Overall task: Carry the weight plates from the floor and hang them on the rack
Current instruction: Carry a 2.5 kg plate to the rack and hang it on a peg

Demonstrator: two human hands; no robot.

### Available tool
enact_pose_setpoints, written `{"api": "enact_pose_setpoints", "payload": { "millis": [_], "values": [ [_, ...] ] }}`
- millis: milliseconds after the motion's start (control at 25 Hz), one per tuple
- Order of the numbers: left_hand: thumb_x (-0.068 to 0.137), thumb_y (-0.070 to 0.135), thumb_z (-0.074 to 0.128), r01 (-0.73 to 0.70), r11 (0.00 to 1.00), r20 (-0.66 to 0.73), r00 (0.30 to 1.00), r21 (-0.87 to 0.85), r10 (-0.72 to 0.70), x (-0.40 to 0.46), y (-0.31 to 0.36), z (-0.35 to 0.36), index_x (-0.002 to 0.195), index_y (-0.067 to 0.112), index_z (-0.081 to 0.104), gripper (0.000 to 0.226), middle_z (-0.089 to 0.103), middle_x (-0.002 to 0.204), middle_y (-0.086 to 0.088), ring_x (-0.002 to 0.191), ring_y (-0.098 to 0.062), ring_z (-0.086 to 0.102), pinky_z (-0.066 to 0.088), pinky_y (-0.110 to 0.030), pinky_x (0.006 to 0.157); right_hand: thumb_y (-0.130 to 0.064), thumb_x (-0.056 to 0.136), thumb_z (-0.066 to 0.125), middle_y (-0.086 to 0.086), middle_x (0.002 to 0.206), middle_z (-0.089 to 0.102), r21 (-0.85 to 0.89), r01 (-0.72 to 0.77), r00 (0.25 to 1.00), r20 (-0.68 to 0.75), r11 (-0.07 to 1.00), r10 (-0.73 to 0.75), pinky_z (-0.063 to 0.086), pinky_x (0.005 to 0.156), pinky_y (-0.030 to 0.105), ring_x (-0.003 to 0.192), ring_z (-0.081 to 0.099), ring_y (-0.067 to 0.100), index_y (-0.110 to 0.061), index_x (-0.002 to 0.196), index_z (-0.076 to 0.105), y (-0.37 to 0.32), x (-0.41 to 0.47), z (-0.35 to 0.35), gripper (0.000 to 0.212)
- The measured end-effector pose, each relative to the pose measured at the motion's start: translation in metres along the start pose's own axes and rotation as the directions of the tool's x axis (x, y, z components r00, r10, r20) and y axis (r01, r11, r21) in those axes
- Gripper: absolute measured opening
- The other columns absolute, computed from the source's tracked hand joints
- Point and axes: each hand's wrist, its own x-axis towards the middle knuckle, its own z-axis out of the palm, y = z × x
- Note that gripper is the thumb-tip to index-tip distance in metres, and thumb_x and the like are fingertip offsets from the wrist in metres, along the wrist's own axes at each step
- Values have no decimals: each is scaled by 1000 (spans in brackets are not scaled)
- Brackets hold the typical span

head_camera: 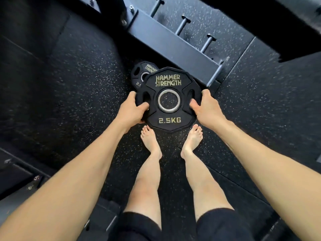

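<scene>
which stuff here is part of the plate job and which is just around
Part of the job:
- held 2.5 kg plate, gripped by left hand and right hand
- second plate on the floor behind it
- rack with bare pegs

Just around:
- speckled rubber floor
- metal frame, lower left

the held weight plate [168,100] looks like matt black rubber with raised gold lettering and a smooth, brushed metal ring round its centre hole. the second weight plate [141,73] on the floor has the same matt rubber and metal ring. the floor [78,80] is rough black rubber speckled with pale flecks. the rack [173,47] is smooth painted metal, dull grey-blue, with matt dark pegs [181,25] and shiny bolts. the shorts [217,225] are black cloth.
</scene>
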Motion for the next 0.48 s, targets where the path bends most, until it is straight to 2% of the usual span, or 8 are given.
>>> {"api": "enact_pose_setpoints", "payload": {
  "millis": [80,160,200,280,360,400,480],
  "values": [
    [91,27,56,-33,999,-51,998,-23,32,-57,16,-22,106,20,49,18,62,99,-1,90,-20,62,60,-41,67,-33,97,51,-1,106,56,91,-27,999,-15,996,28,39,79,32,97,54,21,-11,126,46,-23,-50,-22,37],
    [87,30,57,-42,995,-77,996,-91,35,-117,32,-46,98,25,48,15,63,98,-7,89,-23,62,58,-49,77,-32,94,54,-8,100,61,238,-17,999,-32,971,25,46,79,30,94,59,15,-17,116,54,-47,-105,-44,27],
    [85,30,57,-62,988,-90,995,-144,49,-145,39,-56,96,26,48,15,62,100,-11,86,-23,60,56,-50,77,-30,93,54,-10,95,61,301,5,999,-43,954,9,47,75,27,89,59,11,-19,110,55,-56,-132,-55,21],
    [86,25,57,-131,956,-145,985,-261,95,-201,53,-72,95,25,49,12,62,97,-14,81,-18,55,51,-43,70,-27,94,53,-12,92,59,391,79,996,-79,917,-52,44,66,20,80,55,2,-20,106,53,-78,-184,-75,14],
    [90,17,57,-199,906,-204,971,-373,129,-250,63,-83,92,25,49,11,61,86,-2,76,-11,55,47,-33,70,-27,96,52,-12,93,59,430,157,985,-132,889,-110,44,66,16,78,54,-4,-19,108,52,-97,-229,-91,15],
    [91,19,57,-228,874,-235,963,-430,135,-271,69,-87,90,26,49,11,60,81,3,72,-6,56,46,-29,70,-27,96,52,-12,94,60,458,181,980,-156,870,-122,44,70,17,79,55,-4,-18,109,52,-106,-247,-98,15],
    [92,35,58,-299,803,-308,939,-516,152,-310,77,-98,86,26,47,15,55,75,8,64,0,53,44,-25,70,-27,95,54,-6,91,61,552,204,977,-162,809,-136,46,76,25,80,56,5,-19,102,54,-126,-281,-110,11]
  ]
}}
